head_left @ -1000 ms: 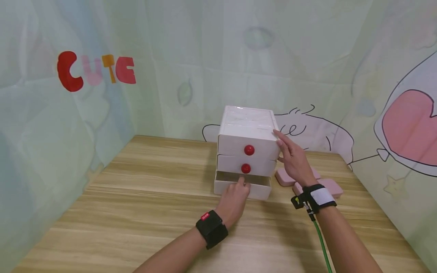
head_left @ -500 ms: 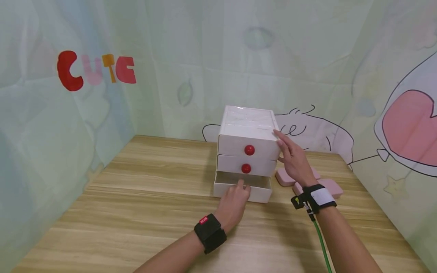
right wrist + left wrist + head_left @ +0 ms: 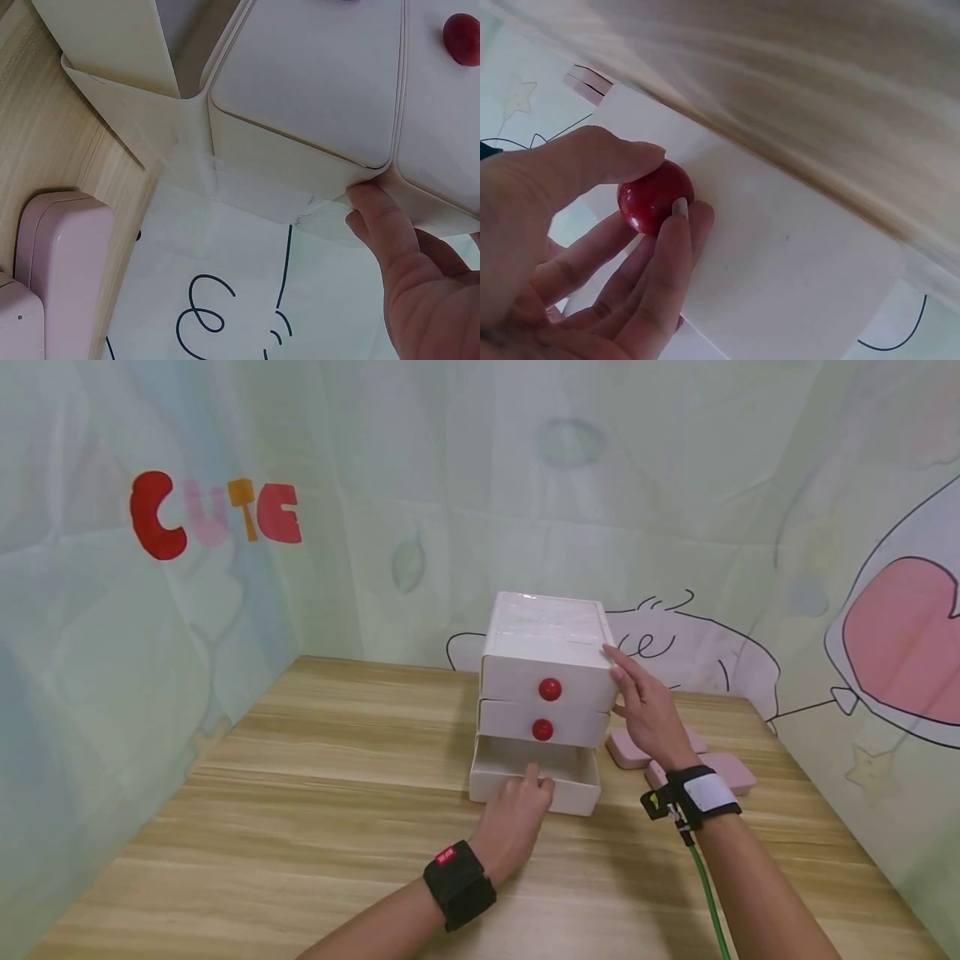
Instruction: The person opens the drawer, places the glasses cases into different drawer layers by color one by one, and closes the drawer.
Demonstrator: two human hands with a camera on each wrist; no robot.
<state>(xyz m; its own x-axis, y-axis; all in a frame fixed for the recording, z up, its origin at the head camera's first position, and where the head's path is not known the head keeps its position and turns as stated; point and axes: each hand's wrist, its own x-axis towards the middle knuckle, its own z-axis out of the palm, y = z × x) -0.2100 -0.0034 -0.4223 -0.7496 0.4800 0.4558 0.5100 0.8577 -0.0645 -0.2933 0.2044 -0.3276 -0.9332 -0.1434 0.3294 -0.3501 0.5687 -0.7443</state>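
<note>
A white drawer unit point(image 3: 551, 627) with three stacked drawers stands on the wooden table. Its bottom drawer point(image 3: 573, 797) is pulled partway out, and the part of its inside that shows holds nothing. My left hand point(image 3: 516, 822) pinches that drawer's red round knob point(image 3: 654, 196) between thumb and fingers, as the left wrist view shows; in the head view the hand hides the knob. My right hand point(image 3: 651, 714) rests against the unit's right side, fingertips near the upper front corner. The top knob point(image 3: 550, 689) and middle knob point(image 3: 542, 729) are untouched, with both of those drawers closed.
Two pink boxes, one at the back point(image 3: 630, 750) and one nearer point(image 3: 731, 772), lie right of the unit behind my right wrist. A green cable point(image 3: 708, 893) trails from the right wristband. Printed curtains point(image 3: 375, 527) enclose the table.
The bottom drawer has slid further out toward me, and my left hand has moved back with its knob. My right hand has stayed against the unit's side.
</note>
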